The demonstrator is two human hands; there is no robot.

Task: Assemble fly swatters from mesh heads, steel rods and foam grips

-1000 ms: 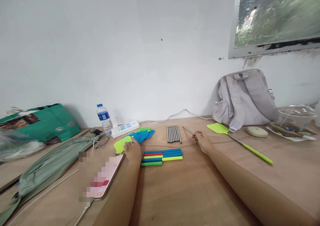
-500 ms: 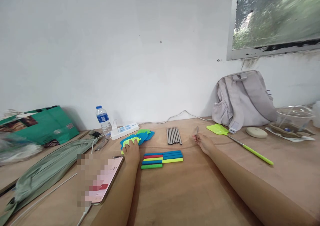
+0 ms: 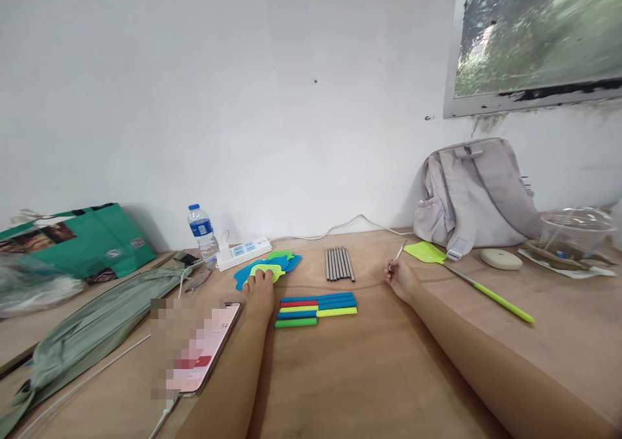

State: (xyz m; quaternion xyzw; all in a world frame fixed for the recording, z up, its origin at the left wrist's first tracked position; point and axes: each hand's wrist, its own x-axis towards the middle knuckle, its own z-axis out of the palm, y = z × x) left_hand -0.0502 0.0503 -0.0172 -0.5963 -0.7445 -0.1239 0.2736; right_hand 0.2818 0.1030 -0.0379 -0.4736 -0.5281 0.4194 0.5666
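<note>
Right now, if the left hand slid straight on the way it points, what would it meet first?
The left hand seems to be on the yellow-green mesh plastic piece; just beyond it, the flat blue plastic pieces would likely come first, though overlap makes depth unclear.

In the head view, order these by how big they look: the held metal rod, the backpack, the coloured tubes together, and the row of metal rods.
1. Backpack
2. Coloured tubes together
3. Row of metal rods
4. Held rod, partly hidden by the right hand
</note>
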